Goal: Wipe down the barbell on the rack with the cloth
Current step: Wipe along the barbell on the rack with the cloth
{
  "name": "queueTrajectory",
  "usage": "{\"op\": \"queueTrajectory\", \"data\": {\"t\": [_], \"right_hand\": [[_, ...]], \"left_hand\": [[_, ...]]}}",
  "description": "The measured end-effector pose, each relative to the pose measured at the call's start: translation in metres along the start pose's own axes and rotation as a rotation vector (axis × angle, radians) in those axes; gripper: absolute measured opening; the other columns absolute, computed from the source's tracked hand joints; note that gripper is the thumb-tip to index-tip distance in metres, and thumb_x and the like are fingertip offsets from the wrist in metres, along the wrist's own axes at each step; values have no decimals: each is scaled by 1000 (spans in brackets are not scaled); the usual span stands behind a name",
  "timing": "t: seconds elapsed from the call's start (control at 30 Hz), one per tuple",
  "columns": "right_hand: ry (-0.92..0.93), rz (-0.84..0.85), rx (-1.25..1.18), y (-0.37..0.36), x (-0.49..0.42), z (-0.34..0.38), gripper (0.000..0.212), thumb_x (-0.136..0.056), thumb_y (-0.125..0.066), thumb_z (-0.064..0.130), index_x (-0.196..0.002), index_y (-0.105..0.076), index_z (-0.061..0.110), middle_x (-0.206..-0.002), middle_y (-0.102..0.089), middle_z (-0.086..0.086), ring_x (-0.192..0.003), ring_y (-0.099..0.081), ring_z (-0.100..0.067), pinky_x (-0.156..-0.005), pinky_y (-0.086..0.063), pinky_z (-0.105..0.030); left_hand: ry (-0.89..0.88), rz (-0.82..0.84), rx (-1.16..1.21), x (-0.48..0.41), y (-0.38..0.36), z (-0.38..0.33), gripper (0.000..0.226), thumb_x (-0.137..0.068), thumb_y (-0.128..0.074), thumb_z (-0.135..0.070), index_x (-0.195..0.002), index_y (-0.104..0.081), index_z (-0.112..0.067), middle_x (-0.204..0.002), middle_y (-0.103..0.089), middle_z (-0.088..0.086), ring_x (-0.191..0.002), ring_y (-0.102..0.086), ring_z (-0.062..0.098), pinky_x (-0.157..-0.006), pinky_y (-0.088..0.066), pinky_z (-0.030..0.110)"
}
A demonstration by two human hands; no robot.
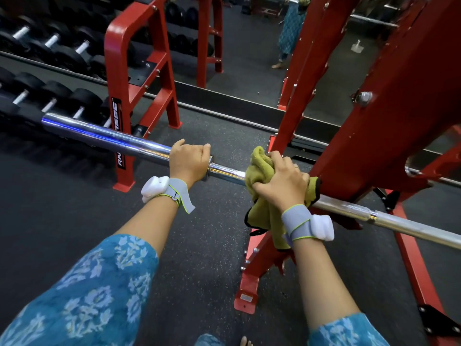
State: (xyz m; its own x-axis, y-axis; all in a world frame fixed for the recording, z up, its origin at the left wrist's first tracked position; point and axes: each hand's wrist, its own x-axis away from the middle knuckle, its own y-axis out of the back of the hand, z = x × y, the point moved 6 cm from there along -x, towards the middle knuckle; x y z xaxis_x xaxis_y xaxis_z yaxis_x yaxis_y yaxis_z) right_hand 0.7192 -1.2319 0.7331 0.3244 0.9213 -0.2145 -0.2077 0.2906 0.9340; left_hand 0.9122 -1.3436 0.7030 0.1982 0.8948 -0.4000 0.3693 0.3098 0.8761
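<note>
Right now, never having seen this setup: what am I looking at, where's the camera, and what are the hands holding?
There is no robot here. One wide camera is worn on a person's head and looks down at their own two arms. The left hand grips the chrome barbell at the inner end of its thick sleeve. The right hand holds a yellow-green cloth bunched round the thinner shaft, right beside the red rack that carries the bar. Each wrist wears a grey strap with a white unit; I cannot tell what it does. Behind, dumbbells sit on a red stand.
</note>
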Motion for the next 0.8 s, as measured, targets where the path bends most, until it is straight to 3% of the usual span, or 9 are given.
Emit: {"op": "queueTrajectory", "data": {"t": [0.23, 0.4, 0.6, 0.8], "right_hand": [[198, -46, 118, -18, 8, 55, 72, -62, -67, 46, -129, -44, 28, -115, -46, -7, -102, -47, -30, -80, -31, -40], [276, -175, 80, -21, 16, 45, 79, -48, -73, 48, -119, -44, 31, -98, -51, -7, -85, -52, -30, -73, -36, -40], [179, -210, 46, -6, 15, 5, 75, -48, -74, 48, -116, -52, 27, -92, -51, -7, -82, -54, -32, -70, -37, -38], [51, -209, -26, 9, 15, -23, 69, -53, -57, 51, -117, -56, 22, -96, -53, -8, -93, -56, -33, -74, -35, -38]], "left_hand": [[2, 6, -9, 0, -1, -3, 79, -83, -5, -41, -69, -71, 0, -72, -69, 19, -80, -64, 34, -102, -29, 36], [6, 8, -6, -1, 0, 1, 79, -83, -5, -42, -69, -71, -1, -72, -69, 19, -81, -64, 34, -102, -28, 34], [7, 18, -18, 0, 2, -2, 66, -89, -16, -34, -70, -70, -1, -74, -69, 18, -82, -64, 33, -103, -27, 33], [6, 12, -8, 1, 5, -3, 62, -90, -21, -32, -72, -71, -1, -76, -70, 18, -82, -63, 34, -103, -26, 33]]}}
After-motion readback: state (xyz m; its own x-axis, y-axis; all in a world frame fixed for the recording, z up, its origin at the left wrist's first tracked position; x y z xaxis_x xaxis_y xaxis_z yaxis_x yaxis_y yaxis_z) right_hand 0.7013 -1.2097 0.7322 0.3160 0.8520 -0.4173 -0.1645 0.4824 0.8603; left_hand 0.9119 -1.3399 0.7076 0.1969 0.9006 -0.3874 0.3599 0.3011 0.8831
